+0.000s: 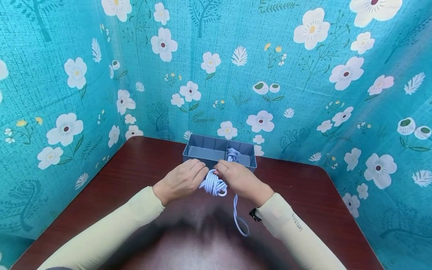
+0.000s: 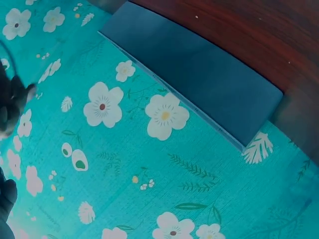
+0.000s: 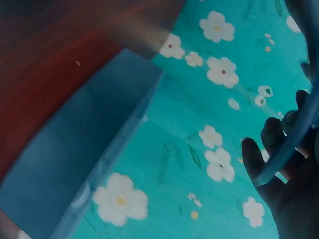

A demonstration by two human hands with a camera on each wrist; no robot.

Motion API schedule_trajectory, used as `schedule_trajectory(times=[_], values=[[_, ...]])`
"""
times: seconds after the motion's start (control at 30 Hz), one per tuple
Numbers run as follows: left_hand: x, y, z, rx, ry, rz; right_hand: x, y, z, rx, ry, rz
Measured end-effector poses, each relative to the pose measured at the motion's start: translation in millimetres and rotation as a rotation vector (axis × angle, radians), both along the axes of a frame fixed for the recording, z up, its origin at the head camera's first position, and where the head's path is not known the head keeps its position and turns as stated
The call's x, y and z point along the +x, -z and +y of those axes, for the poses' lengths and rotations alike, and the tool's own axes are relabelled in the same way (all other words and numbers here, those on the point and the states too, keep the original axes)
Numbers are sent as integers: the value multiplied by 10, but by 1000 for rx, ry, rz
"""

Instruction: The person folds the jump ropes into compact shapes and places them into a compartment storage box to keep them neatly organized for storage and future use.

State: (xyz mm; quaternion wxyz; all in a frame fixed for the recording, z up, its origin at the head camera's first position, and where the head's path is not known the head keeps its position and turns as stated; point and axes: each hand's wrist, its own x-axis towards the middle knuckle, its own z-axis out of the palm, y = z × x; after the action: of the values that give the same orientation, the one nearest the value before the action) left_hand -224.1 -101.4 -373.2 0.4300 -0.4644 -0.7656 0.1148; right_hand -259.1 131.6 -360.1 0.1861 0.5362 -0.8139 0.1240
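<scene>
Just in front of the grey divided box (image 1: 219, 150), both the left hand (image 1: 180, 180) and right hand (image 1: 241, 179) pinch a pale lilac cable coil (image 1: 213, 184), which looks light, limp and springy, so it is best gripped across the bundled loops, not the trailing tail.

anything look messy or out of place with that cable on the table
Only one thing: a loose loop of the pale lilac coiled cable trails out of the bundle toward the person across the dark red wooden table. The left hand and right hand grip the bundle in front of the grey two-compartment plastic box.
</scene>
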Motion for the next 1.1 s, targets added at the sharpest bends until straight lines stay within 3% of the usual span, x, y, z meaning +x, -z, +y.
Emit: schedule_trajectory(times=[0.1,0.2,0.47,0.6,0.73,0.9,0.97,1.1], values=[[-1,-3,20,43,-3,-20,27,107,-41,-20,22,-158],[-7,-8,40,83,-17,-38,62,201,-105,-108,31,-337],[-29,-7,63,111,-46,-35,133,464,-284,-309,-84,-584],[-47,8,76,115,-100,-30,159,538,-381,-381,-105,-720],[-84,22,68,137,-149,-32,219,558,-447,-354,-12,-803],[-170,18,15,180,-167,-38,366,557,-494,-347,158,-1008],[-217,-8,-21,204,-196,-29,432,568,-502,-327,184,-1037],[-308,-73,-112,261,-293,9,567,596,-498,-202,189,-858]])
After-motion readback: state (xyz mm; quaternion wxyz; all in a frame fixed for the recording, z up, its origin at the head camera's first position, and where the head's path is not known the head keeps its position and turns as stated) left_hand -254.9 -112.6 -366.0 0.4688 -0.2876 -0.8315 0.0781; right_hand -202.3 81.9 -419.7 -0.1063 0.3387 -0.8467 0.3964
